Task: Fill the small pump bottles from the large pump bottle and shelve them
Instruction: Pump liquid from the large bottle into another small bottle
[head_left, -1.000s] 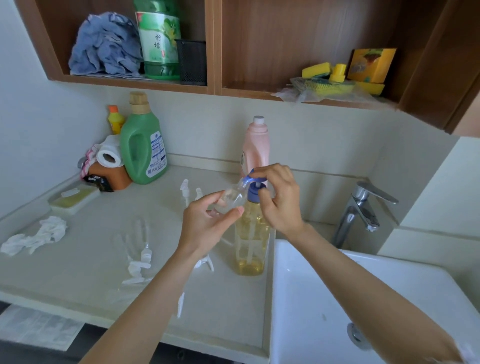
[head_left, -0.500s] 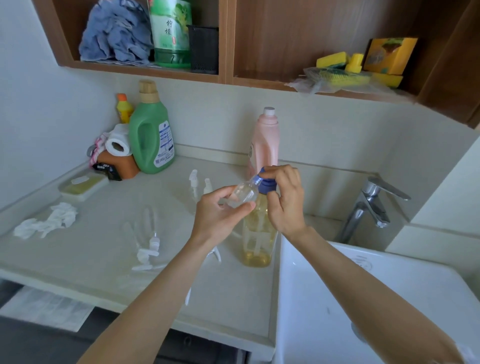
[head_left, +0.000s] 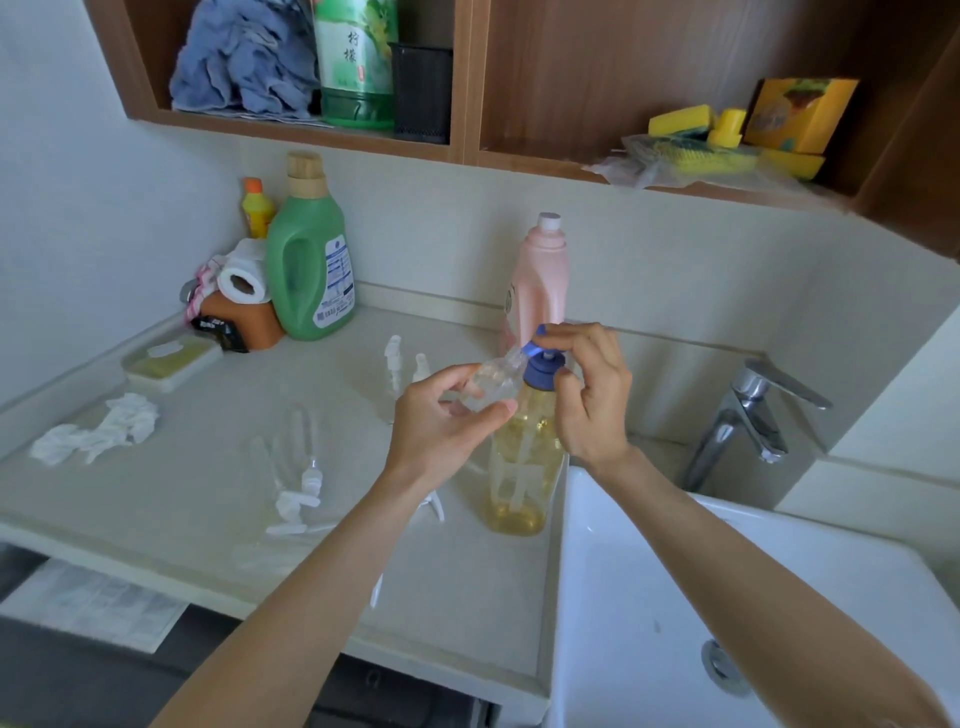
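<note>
A large clear plastic pump bottle (head_left: 522, 467), part-filled with amber liquid and topped by a blue pump head (head_left: 543, 364), is stood upright on the pale stone counter (head_left: 208, 467), just beside the rim of the white ceramic sink (head_left: 675, 597). A small clear plastic bottle (head_left: 491, 382) is gripped in the curled fingers and thumb of the left hand (head_left: 447, 421) and is held tilted, its open neck brought up to the blue spout of the large pump bottle. The blue pump head is touched from above by the curled fingertips of the right hand (head_left: 592, 395), while the palm is kept to the sink side of the large pump bottle; whether the head is actually pinched cannot be told.

Behind the large pump bottle, a tall pink plastic bottle with a white cap (head_left: 537, 280) is seen against the wall. On the counter away from the sink, further small clear bottles with white pump tops (head_left: 301, 483) are laid flat, and two more white pump tops (head_left: 405, 358) are stood just behind the left hand. Further from the large pump bottle, a green detergent jug with a tan cap (head_left: 309, 254) and a crumpled white tissue (head_left: 98, 434) are seen. Above, a wooden wall shelf (head_left: 467, 150) is mounted, and a chrome tap (head_left: 753, 421) is fixed beyond the sink.
</note>
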